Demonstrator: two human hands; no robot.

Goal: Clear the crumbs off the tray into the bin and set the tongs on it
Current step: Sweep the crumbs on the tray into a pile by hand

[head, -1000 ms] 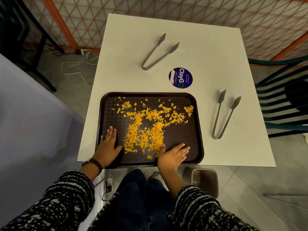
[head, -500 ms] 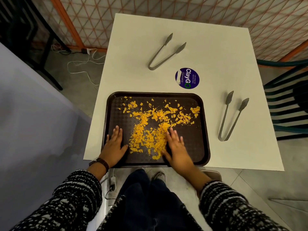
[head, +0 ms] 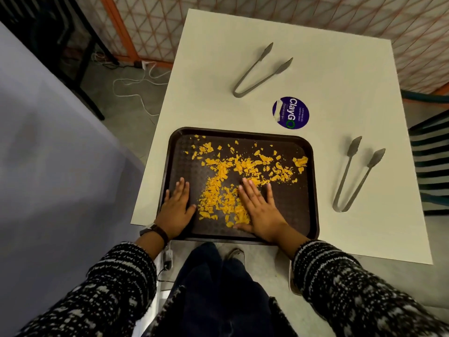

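Observation:
A dark brown tray (head: 307, 190) lies at the near edge of a white table (head: 328, 76). Yellow crumbs (head: 245, 166) are strewn over its middle and far half. My left hand (head: 176, 209) rests flat on the tray's near left corner, fingers apart, holding nothing. My right hand (head: 261, 210) lies flat on the tray among the crumbs, fingers spread. One pair of grey tongs (head: 354, 173) lies on the table right of the tray. A second pair of grey tongs (head: 258, 71) lies beyond the tray. The bin (head: 291, 278) shows only as a sliver behind my right sleeve.
A round purple sticker (head: 290, 112) is on the table just past the tray. A green slatted chair (head: 430, 161) stands at the right. Cables (head: 136, 86) run over the floor to the left. An orange lattice screen (head: 243, 8) closes off the back.
My right hand has moved from the tray's near edge forward and left onto the crumbs, laid flat. The left hand has stayed on the near left corner. The bin has slipped behind my right sleeve.

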